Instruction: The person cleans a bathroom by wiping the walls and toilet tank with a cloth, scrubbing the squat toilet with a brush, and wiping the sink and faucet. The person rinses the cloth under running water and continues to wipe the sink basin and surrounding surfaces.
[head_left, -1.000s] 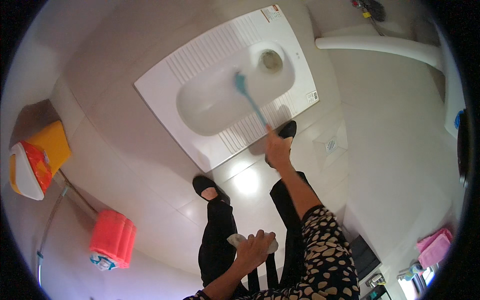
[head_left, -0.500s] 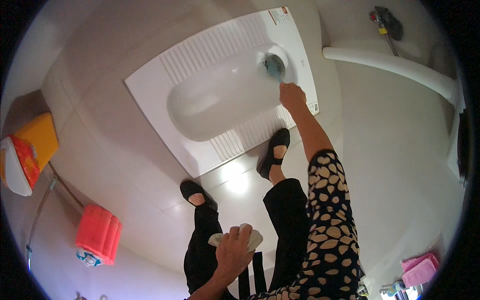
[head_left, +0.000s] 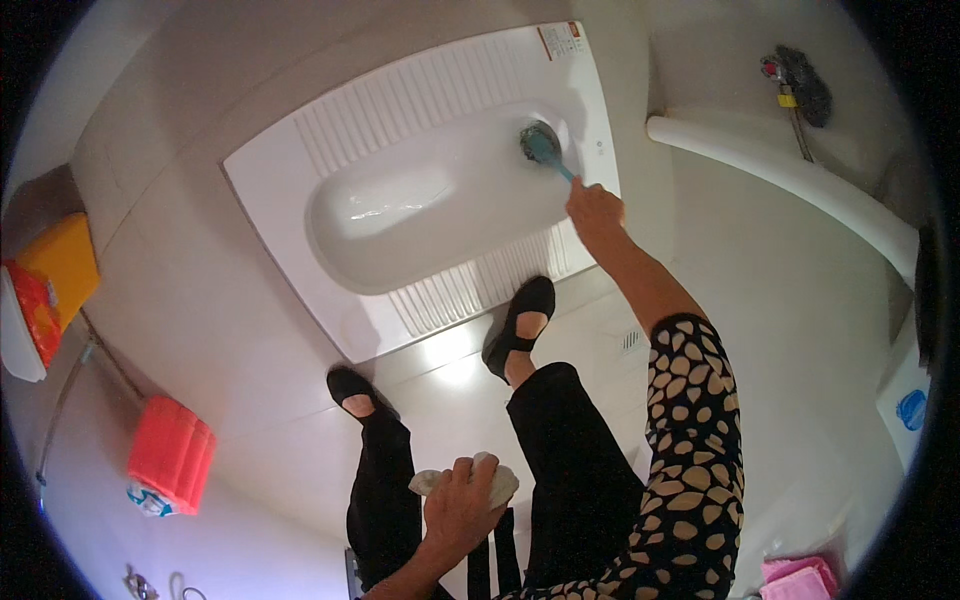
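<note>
**Brush head at the drain of the floor pan**

The right hand (head_left: pixel 593 207) is clenched around the handle of a teal toilet brush (head_left: pixel 545 150), whose bristled head sits in the drain hole at the far right end of the white squat toilet pan (head_left: pixel 300 160). The pan's bowl holds a shallow sheen of water at its left end; nothing else lies in it. The left hand (head_left: pixel 458 505), near the bottom of the view, has its grip closed on a crumpled pale cloth (head_left: pixel 500 480).

The right black shoe (head_left: pixel 520 322) touches the near ribbed edge of the pan; the left black shoe (head_left: pixel 355 385) stands on the tiled floor (head_left: pixel 200 300), apart from the pan. Open floor runs left of the pan to a red container (head_left: pixel 172 453) and an orange-yellow bin (head_left: pixel 62 262). On the right, a white pipe (head_left: pixel 780 180) borders the floor.
</note>
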